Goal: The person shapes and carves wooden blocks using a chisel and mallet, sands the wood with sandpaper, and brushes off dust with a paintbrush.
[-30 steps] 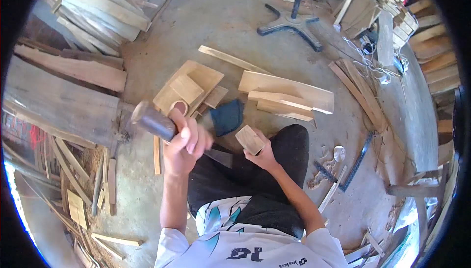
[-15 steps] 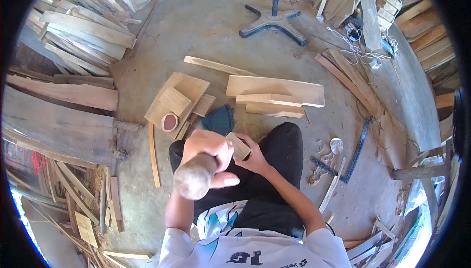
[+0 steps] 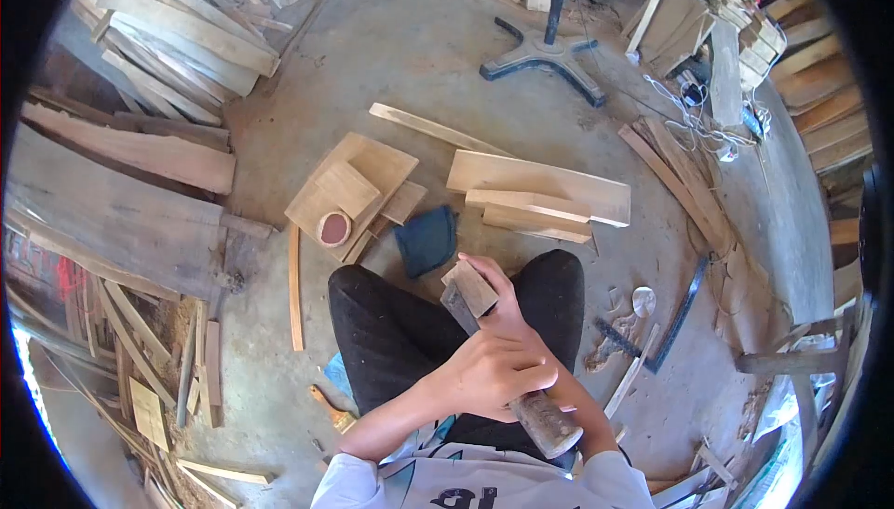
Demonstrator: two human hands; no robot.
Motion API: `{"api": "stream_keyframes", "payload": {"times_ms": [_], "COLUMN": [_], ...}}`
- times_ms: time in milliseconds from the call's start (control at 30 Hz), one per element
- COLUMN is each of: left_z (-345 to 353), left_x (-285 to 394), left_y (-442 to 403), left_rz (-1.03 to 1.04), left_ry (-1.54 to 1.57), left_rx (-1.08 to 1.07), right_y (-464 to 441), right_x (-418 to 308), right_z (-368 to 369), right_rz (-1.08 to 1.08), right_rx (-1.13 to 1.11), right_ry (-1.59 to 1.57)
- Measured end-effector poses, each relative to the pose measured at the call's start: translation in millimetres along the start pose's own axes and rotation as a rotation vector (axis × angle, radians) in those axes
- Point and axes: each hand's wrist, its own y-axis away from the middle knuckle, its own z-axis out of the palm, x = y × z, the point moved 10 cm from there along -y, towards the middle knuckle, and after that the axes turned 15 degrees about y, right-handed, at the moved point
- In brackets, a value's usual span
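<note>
Your left hand (image 3: pixel 494 374) is closed round the handle of a thick wooden-handled tool (image 3: pixel 548 423), whose rounded butt slants back toward your shirt; your left forearm reaches across your lap, and the left hand overlaps your right forearm in view; your right hand (image 3: pixel 507 299) grips a small wooden block (image 3: pixel 475 287) above your lap, between your knees; a grey, flat piece shows just beside the block, and you cannot tell from this angle whether the two touch; ahead of your knees a dark blue cloth (image 3: pixel 426 241) lies on the floor, between a stack of flat boards (image 3: pixel 372 160) on the left and a long pale board (image 3: pixel 540 176) on the right; a round, reddish-topped container (image 3: pixel 333 229) sits at the stack's near side; a brush (image 3: pixel 331 408) lies beside your left thigh.
</note>
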Motion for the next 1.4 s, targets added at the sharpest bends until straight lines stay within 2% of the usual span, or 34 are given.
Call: {"api": "stream_keyframes", "payload": {"times_ms": [100, 167, 267, 500, 567, 633, 667, 767, 867, 933, 1033, 1100, 1167, 1233, 1267, 1300, 1400], "left_z": [3, 8, 11, 12, 9, 2, -4, -27, -47, -58, -67, -67, -63, -64, -59, -60, -53], "left_x": [-9, -13, 0, -14, -5, 6, 7, 9, -3, -4, -8, -16, -26, -23, -37, -36, -42], "left_y": [3, 2, 1, 3, 3, 7, 15, 46, 99, 130, 175, 198, 212, 212, 220, 203, 160], "left_rz": [-0.036, -0.054, 0.014, -0.012, 0.016, 0.072, 0.083, 0.064, -0.011, 0.000, -0.145, -0.249, -0.355, -0.454, -0.428, -0.362, -0.203], "left_ry": [-0.028, -0.044, 0.041, -0.019, 0.002, 0.002, -0.017, -0.031, -0.001, 0.023, 0.057, 0.107, 0.160, -0.114, 0.152, 0.207, 0.217], "left_rx": [-0.007, -0.043, -0.019, -0.005, -0.005, 0.030, 0.076, 0.235, 0.484, 0.541, 0.727, 0.848, 0.935, 0.893, 0.988, 0.899, 0.627], "right_y": [-1, 2, -5, -7, 0, -14, -18, -41, -30, -13, 31, 76, 109, 121, 134, 151, 156], "right_x": [5, 20, 6, 16, 41, 41, 58, 96, 146, 167, 210, 235, 211, 173, 165, 155, 89], "right_z": [13, 20, 17, 23, 31, 17, 10, -30, -68, -91, -98, -99, -102, -96, -93, -94, -88], "right_rz": [0.050, 0.166, 0.103, 0.143, 0.299, 0.162, 0.271, 0.431, 0.464, 0.452, 0.653, 0.956, 1.073, 0.984, 1.008, 1.029, 1.022], "right_rx": [-0.074, -0.029, -0.052, 0.002, -0.035, 0.001, 0.059, 0.256, 0.601, 0.846, 0.928, 0.946, 0.892, 0.648, 0.506, 0.509, 0.196], "right_ry": [-0.038, -0.181, -0.041, -0.086, -0.259, -0.034, -0.228, -0.176, -0.337, -0.457, -0.516, -0.511, -0.458, -0.416, -0.344, -0.341, 0.031]}}
